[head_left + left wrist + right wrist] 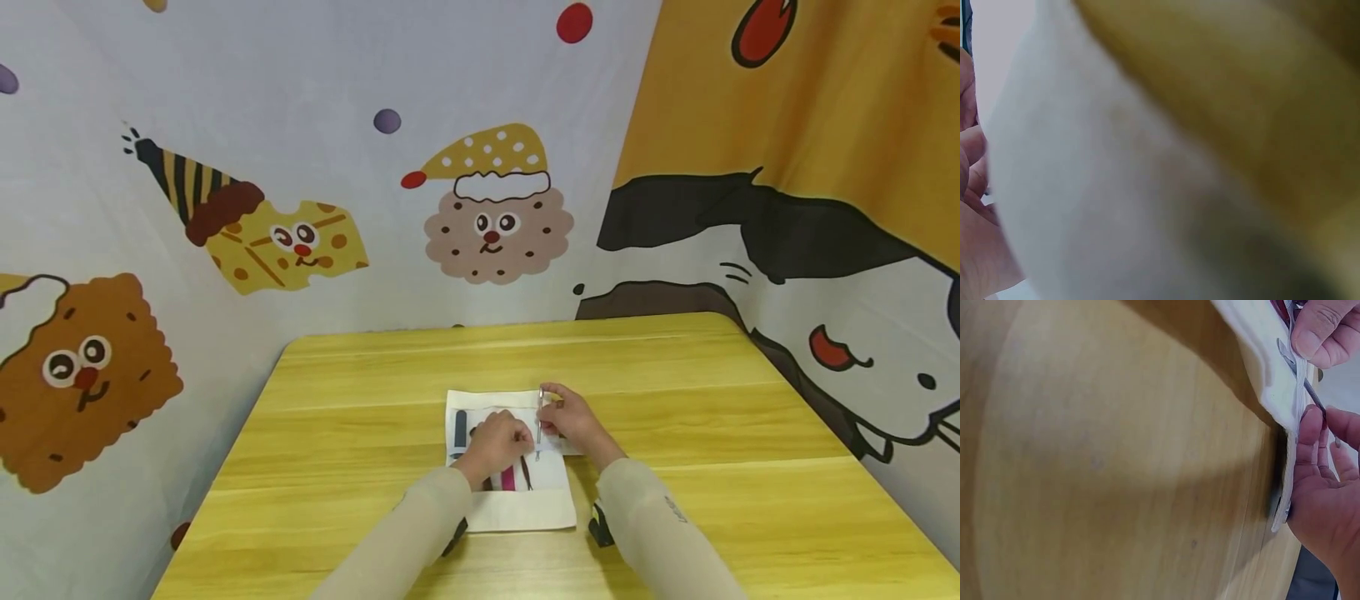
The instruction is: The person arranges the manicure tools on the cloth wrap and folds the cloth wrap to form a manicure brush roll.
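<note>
A cream fabric tool case (525,510) lies unfolded on the table, with several slim tools held along it. My right hand (570,417) pinches a thin metal tool (539,421) by its shaft. In the right wrist view, the tool's flat, spoon-like tip (1285,355) lies against the white fabric and its shaft crosses a white elastic band (1300,381). My left hand (497,442) pinches that band just beside the tool. The left wrist view holds mostly a blurred sleeve (1085,187), with part of a hand (979,244) at the left edge.
In the case sit a dark grey flat tool (461,429), a pink piece (508,478) and a dark slender tool (527,473). A black-and-yellow object (600,525) is by my right sleeve. The yellow wood table (337,417) meets a cartoon-printed cloth (322,125).
</note>
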Motion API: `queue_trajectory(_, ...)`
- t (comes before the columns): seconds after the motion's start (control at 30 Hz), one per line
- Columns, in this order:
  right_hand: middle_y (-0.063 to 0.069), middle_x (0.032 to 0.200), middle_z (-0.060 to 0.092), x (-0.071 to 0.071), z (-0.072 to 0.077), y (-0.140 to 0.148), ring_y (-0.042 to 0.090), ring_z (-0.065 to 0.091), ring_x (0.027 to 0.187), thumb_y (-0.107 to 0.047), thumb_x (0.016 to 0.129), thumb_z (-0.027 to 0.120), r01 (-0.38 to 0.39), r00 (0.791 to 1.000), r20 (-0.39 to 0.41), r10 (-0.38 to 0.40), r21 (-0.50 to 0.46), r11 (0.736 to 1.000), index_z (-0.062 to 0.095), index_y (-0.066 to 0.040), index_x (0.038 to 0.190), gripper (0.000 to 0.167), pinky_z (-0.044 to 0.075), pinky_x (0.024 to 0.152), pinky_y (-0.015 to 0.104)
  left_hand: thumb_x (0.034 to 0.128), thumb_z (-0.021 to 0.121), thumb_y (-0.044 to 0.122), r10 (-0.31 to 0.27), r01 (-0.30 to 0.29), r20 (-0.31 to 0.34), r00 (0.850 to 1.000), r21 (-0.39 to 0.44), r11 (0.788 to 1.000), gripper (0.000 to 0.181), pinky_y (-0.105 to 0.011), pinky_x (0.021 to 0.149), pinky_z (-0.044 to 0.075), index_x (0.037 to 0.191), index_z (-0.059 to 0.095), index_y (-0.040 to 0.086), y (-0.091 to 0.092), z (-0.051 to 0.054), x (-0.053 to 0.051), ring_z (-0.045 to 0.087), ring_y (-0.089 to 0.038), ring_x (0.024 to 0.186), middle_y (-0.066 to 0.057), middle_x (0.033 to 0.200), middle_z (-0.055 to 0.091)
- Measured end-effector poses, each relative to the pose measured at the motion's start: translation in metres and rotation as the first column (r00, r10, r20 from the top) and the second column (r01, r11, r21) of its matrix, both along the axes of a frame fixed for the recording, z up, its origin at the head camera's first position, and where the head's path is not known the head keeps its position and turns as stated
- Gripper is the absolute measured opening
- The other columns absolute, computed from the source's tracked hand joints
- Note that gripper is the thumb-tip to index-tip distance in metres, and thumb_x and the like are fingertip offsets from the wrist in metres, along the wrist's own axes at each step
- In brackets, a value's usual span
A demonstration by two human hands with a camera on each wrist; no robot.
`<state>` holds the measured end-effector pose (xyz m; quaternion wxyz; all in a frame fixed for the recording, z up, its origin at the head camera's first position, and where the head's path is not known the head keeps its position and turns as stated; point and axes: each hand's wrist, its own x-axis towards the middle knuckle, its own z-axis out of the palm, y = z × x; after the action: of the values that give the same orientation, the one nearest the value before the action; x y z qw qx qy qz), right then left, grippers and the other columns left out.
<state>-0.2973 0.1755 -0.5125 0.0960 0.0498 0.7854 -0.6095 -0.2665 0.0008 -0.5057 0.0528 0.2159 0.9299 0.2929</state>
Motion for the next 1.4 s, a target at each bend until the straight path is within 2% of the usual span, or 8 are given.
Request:
queue_trajectory(0.2, 0.011, 0.087, 0.06, 0.003, 0.001, 0.001, 0.017, 0.055, 0.066, -0.001, 0.092, 0.065, -0.053, 0.998, -0.019, 0.055, 0.075, 0.996, 0.05, -0.005, 0.142, 0.052, 0.048, 0.06, 0.027, 0.0914, 0.072, 0.019, -0.001, 0.001, -0.007, 1.0, -0.004, 1.0, 0.015, -0.034, 0.073, 0.038, 0.077, 0.072, 0.021, 0.0, 0.0, 0.0, 0.046, -0.013, 0.081, 0.008, 0.08, 0.05)
queue_trajectory(0.47, 0.008, 0.086, 0.059, 0.009, 0.004, -0.001, 0.016, 0.049, 0.065, -0.005, 0.091, 0.068, -0.09, 0.995, -0.025, 0.097, 0.206, 0.974, 0.054, -0.006, 0.14, 0.051, 0.041, 0.056, 0.026, 0.0934, 0.069, 0.019, 0.009, -0.009, 0.026, 1.0, -0.009, 1.0, 0.015, -0.037, 0.079, 0.039, 0.079, 0.072, 0.022, 0.001, 0.001, 0.001, 0.046, -0.013, 0.084, 0.009, 0.082, 0.051)
queue_trajectory(0.73, 0.008, 0.087, 0.061, 0.013, 0.0, 0.001, 0.017, 0.052, 0.07, -0.001, 0.09, 0.069, -0.118, 0.99, -0.055, 0.132, 0.208, 0.971, 0.056, -0.002, 0.135, 0.047, 0.044, 0.06, 0.028, 0.0941, 0.069, 0.019, 0.014, -0.014, 0.033, 0.999, -0.008, 1.0, 0.013, -0.04, 0.083, 0.039, 0.081, 0.072, 0.02, 0.001, 0.0, 0.001, 0.046, -0.014, 0.086, 0.008, 0.084, 0.051)
queue_trajectory(0.9, 0.007, 0.087, 0.062, 0.015, -0.001, 0.005, 0.018, 0.054, 0.072, 0.0, 0.09, 0.068, -0.146, 0.987, -0.039, 0.157, 0.196, 0.97, 0.058, -0.001, 0.133, 0.044, 0.047, 0.064, 0.029, 0.0938, 0.069, 0.019, 0.014, -0.013, 0.024, 1.0, -0.012, 1.0, 0.012, -0.04, 0.083, 0.04, 0.082, 0.072, 0.02, 0.001, 0.0, 0.001, 0.047, -0.014, 0.087, 0.008, 0.083, 0.051)
queue_trajectory(1.07, 0.008, 0.088, 0.064, 0.018, 0.0, 0.008, 0.017, 0.057, 0.075, 0.004, 0.089, 0.068, -0.175, 0.98, -0.061, 0.191, 0.203, 0.963, 0.062, 0.002, 0.125, 0.037, 0.048, 0.065, 0.028, 0.0931, 0.069, 0.019, 0.009, -0.009, 0.011, 1.0, -0.005, 1.0, 0.013, -0.039, 0.082, 0.039, 0.08, 0.072, 0.02, 0.001, 0.0, 0.001, 0.047, -0.014, 0.086, 0.008, 0.082, 0.051)
queue_trajectory(1.2, 0.008, 0.089, 0.066, 0.019, 0.0, 0.009, 0.016, 0.059, 0.08, 0.005, 0.087, 0.069, -0.21, 0.966, -0.098, 0.24, 0.247, 0.946, 0.066, 0.006, 0.113, 0.027, 0.05, 0.068, 0.028, 0.0929, 0.069, 0.019, 0.006, -0.006, 0.005, 1.0, -0.006, 1.0, 0.013, -0.04, 0.082, 0.04, 0.081, 0.072, 0.02, 0.001, 0.001, 0.002, 0.047, -0.014, 0.086, 0.009, 0.082, 0.051)
queue_trajectory(1.4, 0.005, 0.092, 0.07, 0.024, 0.004, 0.009, 0.015, 0.059, 0.084, -0.001, 0.089, 0.069, -0.233, 0.95, -0.118, 0.289, 0.348, 0.908, 0.073, 0.001, 0.102, 0.013, 0.051, 0.075, 0.031, 0.0929, 0.069, 0.02, 0.006, -0.006, 0.004, 1.0, -0.005, 1.0, 0.013, -0.039, 0.082, 0.039, 0.08, 0.072, 0.02, 0.001, 0.0, 0.002, 0.047, -0.013, 0.086, 0.009, 0.082, 0.051)
